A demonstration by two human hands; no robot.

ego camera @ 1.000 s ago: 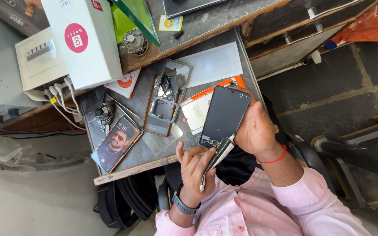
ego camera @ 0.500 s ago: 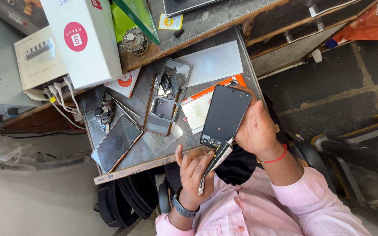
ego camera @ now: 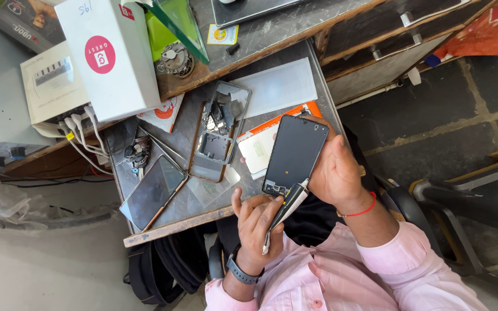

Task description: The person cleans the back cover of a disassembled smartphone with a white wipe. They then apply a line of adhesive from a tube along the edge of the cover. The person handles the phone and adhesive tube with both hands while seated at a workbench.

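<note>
My right hand (ego camera: 335, 173), a red thread at its wrist, grips a black phone display panel (ego camera: 294, 154) by its right edge and holds it tilted above the table's front edge. My left hand (ego camera: 255, 222), wearing a watch, holds a slim black-and-white pen-like tool (ego camera: 286, 207). The tool's tip rests at the panel's lower edge, where small parts show. On the grey table (ego camera: 145, 230) to the left, an opened phone frame (ego camera: 217, 135) lies with its insides exposed.
A second phone with a dark screen (ego camera: 154, 191) lies at the table's left front corner, with thin tweezers (ego camera: 162, 144) beside it. An orange-and-white card (ego camera: 257, 150) and clear sheet (ego camera: 275, 86) lie further back. White boxes (ego camera: 108, 55) and cables stand behind. A black backpack (ego camera: 162, 270) sits below.
The phone lying at the table's left corner showed a picture one second ago and its screen is now dark. Both hands have stayed almost still on the panel.
</note>
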